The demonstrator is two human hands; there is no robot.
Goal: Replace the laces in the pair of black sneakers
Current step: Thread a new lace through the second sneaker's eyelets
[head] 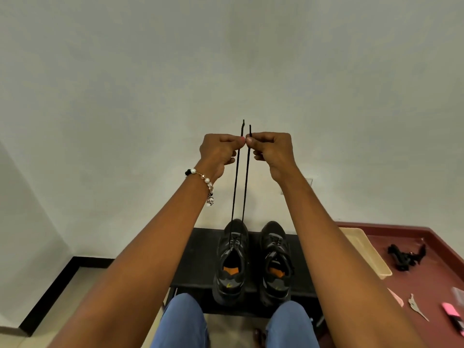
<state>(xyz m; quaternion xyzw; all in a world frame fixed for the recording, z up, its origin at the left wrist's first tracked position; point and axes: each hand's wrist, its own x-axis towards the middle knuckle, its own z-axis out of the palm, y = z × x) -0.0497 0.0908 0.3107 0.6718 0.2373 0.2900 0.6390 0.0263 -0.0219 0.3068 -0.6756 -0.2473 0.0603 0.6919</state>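
Two black sneakers with orange insoles stand side by side on a low black bench (198, 259), toes toward the wall. From the left sneaker (231, 259) a black lace (236, 182) runs up in two taut strands. My left hand (219, 150) pinches one strand near its tip, and my right hand (272, 150) pinches the other. Both hands are raised high above the shoe, close together, with the lace tips sticking up past the fingers. The right sneaker (275, 259) has a lace in its eyelets.
A cream tray (364, 249) lies right of the bench on a dark red surface (426, 285). On that surface lie a black tangled object (405, 257), a pink marker (453, 315) and small scraps. My blue-trousered knees (183, 320) are at the bottom. A white wall is behind.
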